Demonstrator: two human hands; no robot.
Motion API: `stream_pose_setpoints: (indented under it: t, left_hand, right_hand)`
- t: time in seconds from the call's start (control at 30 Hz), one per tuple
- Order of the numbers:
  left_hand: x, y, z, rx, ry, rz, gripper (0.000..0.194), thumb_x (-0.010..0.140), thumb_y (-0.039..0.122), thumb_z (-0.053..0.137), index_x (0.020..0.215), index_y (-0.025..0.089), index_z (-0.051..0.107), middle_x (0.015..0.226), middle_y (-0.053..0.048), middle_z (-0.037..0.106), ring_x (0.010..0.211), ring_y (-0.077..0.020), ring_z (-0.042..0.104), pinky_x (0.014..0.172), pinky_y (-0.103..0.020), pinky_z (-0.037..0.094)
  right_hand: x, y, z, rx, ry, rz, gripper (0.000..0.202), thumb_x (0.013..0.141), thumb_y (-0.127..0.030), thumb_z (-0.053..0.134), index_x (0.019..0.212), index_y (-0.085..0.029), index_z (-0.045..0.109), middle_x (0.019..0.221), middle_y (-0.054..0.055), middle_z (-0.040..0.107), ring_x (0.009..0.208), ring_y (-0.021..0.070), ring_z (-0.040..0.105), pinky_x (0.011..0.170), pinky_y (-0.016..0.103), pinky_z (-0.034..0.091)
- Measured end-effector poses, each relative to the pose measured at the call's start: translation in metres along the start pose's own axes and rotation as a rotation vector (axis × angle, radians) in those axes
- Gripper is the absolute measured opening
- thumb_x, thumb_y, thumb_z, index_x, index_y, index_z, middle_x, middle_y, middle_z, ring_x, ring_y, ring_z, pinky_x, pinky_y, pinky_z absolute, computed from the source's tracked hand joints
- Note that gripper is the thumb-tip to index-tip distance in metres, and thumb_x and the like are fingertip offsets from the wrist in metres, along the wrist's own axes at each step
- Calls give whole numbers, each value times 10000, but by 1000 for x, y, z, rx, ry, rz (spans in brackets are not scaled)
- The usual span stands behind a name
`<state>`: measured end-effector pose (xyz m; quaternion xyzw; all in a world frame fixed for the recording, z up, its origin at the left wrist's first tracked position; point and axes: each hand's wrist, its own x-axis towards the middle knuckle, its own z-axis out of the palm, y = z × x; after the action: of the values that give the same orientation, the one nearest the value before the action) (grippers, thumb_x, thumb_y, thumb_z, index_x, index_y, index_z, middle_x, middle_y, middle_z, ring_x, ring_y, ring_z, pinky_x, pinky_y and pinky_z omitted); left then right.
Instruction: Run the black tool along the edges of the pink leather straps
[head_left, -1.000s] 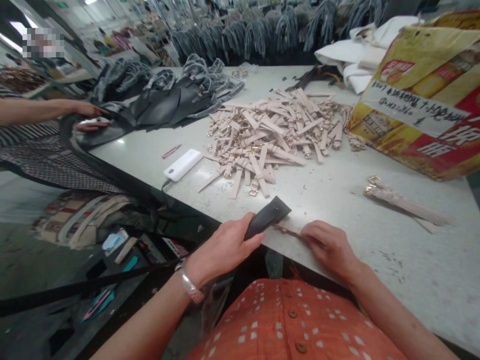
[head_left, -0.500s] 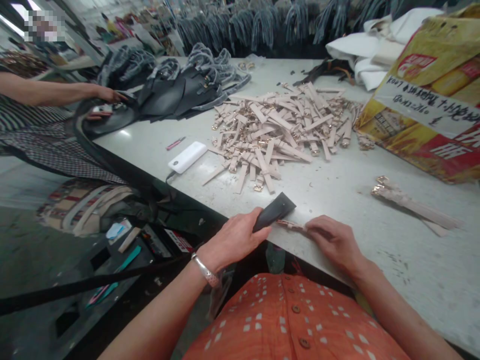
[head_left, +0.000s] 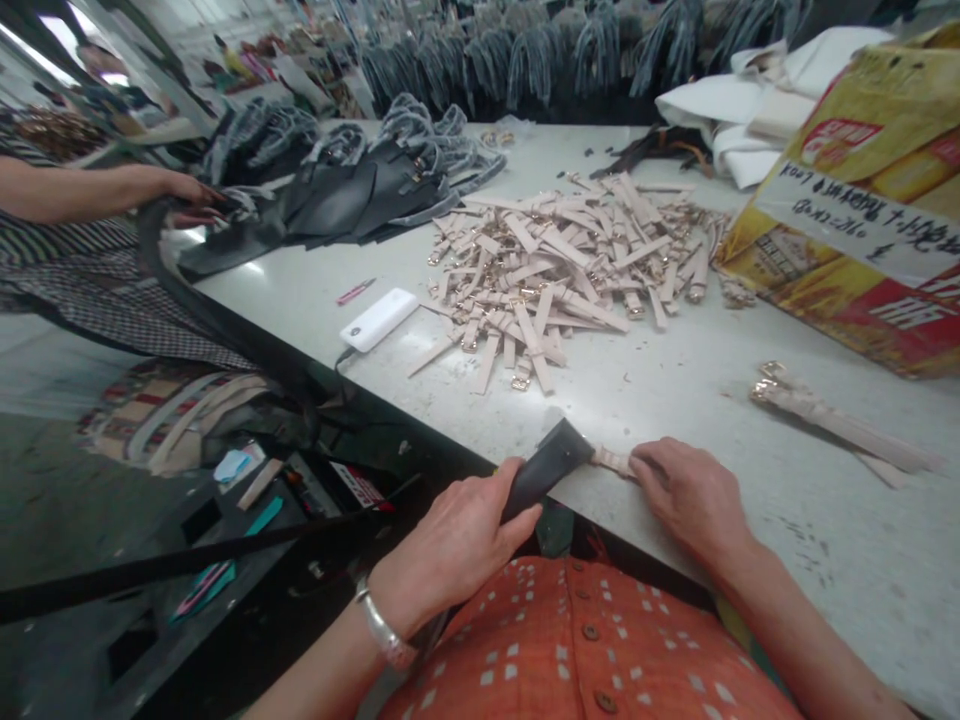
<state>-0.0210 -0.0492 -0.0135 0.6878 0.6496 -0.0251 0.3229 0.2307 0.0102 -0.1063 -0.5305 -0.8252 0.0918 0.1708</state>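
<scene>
My left hand point(head_left: 469, 530) is closed on a flat black strap point(head_left: 551, 465), its wide end pointing up and right over the table edge. Right beside that end lies a short beige buckle strap point(head_left: 613, 460), and my right hand point(head_left: 690, 490) pinches it by its right part. The black end meets or overlaps the beige strap's left end; whether they are joined I cannot tell. Beyond my hands spreads a heap of beige buckle straps point(head_left: 559, 265) with gold buckles. A few more beige straps point(head_left: 840, 420) lie together to the right of my right hand.
A white power bank point(head_left: 379, 320) with a cable lies near the table edge, a pink pen-like tool point(head_left: 355, 291) behind it. A yellow printed carton point(head_left: 862, 210) stands at right. Black bag pieces point(head_left: 360, 195) lie at left, near a co-worker's arm point(head_left: 97, 190).
My left hand has moved slightly down and the black strap has tilted steeper. My right hand has shifted a little right with the beige strap. The co-worker's hands have moved on the black piece.
</scene>
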Motion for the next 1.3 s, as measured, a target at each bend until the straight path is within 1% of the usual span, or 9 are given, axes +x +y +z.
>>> stream_pose_setpoints:
  t: [0.17,0.33,0.53,0.6,0.83,0.97,1.13,1.23,1.3]
  left_hand:
    - [8,5,0,-2,2,45,355,884,476,370,1094,218,493,802,-42,631,770,-214,626,671,-286,443]
    - [11,5,-3,6,2,47,338,874,478,386,1051,218,512,791,-35,634,743,-204,627,640,-269,433]
    - [7,4,-9,41,50,41,350,892,480,349,1081,224,494,772,-27,630,700,-192,618,615,-262,410]
    - [7,5,-8,44,69,48,337,894,471,351,1075,224,491,774,-25,626,706,-191,618,623,-264,413]
    - [15,6,-2,5,18,63,322,876,475,381,1012,212,506,779,-30,622,734,-204,625,639,-273,432]
    - [17,4,-2,-12,19,86,324,882,479,361,1012,217,502,769,-28,620,721,-203,623,616,-270,424]
    - [17,3,0,-20,45,89,325,881,477,366,1018,215,502,786,-33,624,747,-214,627,632,-273,430]
    - [11,1,-1,-25,72,104,330,875,467,389,1063,224,510,803,-33,626,776,-219,621,671,-282,441]
    - [4,-3,-4,-59,97,96,338,878,460,391,1096,232,513,815,-30,627,792,-211,614,701,-283,446]
  right_hand:
    - [-9,-4,2,-65,8,-70,247,835,-406,538,920,-197,639,846,73,634,794,228,556,687,334,350]
    - [-9,-1,13,-49,32,-78,238,853,-339,519,985,-172,625,886,93,630,826,239,550,702,345,373]
    - [-6,1,13,-8,8,-69,252,860,-318,515,1037,-174,622,916,96,637,861,247,556,715,349,393]
    - [-5,2,14,27,14,-79,251,856,-320,521,1035,-178,625,922,96,642,865,246,561,716,349,401]
    - [0,5,24,129,69,-98,245,856,-327,521,1030,-194,629,963,92,657,884,244,577,733,357,434]
    - [5,3,30,108,109,-75,307,872,-331,507,1117,-167,592,1000,108,653,900,257,573,746,373,454]
    - [9,0,32,118,84,-137,298,898,-315,471,1131,-164,578,1025,111,640,953,255,564,790,374,469]
    - [11,16,26,131,63,-176,285,909,-330,448,1116,-188,584,1032,96,640,960,239,574,798,366,479]
    - [12,41,15,103,112,-149,285,909,-364,439,1097,-216,595,1035,78,643,958,235,582,809,372,477]
